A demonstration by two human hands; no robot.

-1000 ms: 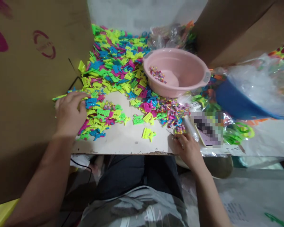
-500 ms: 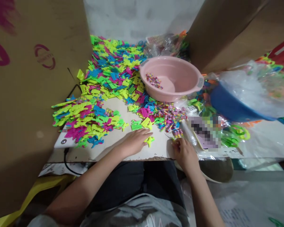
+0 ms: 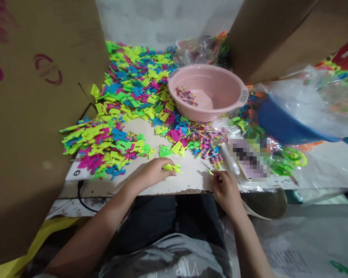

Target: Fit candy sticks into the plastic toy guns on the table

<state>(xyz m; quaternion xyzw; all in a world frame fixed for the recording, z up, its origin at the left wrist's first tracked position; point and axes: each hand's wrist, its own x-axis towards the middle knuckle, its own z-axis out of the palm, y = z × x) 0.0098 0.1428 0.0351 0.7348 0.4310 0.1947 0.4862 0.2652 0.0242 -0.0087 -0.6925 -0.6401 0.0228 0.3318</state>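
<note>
L hand (image 3: 154,172): fingers nearly closed, yellow toy (image 3: 172,168) held in them. R hand (image 3: 227,189): fingers pinched on thin tool (image 3: 208,170), pointing fwd; sm. striped bits (image 3: 216,160) just beyond. Step prob. toy pickup; next calls f/ steady grip.

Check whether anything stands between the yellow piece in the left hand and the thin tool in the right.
Nothing visible does: between the yellow piece in the left hand and the thin tool in the right hand, only tabletop shows. The nearby small pink-and-yellow pieces lie beyond the tool, off that line.
</note>
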